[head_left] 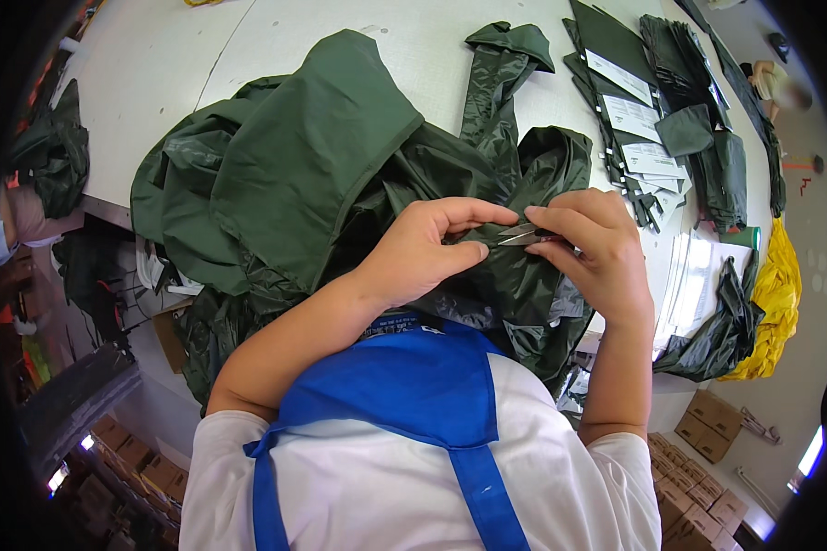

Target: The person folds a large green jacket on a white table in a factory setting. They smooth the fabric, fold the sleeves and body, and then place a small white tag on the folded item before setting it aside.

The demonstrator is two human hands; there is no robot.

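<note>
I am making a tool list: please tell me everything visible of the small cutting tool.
The cutting tool has two thin, pointed, silvery blades, metallic in look and slightly apart. A dark part shows beside the right hand, which grips it and hides the rest. The tips point left, toward the left hand, over glossy dark green fabric; I cannot tell whether they touch it.

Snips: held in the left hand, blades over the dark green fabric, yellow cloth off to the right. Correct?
Wrong hand: the head view shows the snips in the right hand, not the left hand. The blades are over the dark green fabric, and the yellow cloth is off to the right, as you say.
</note>
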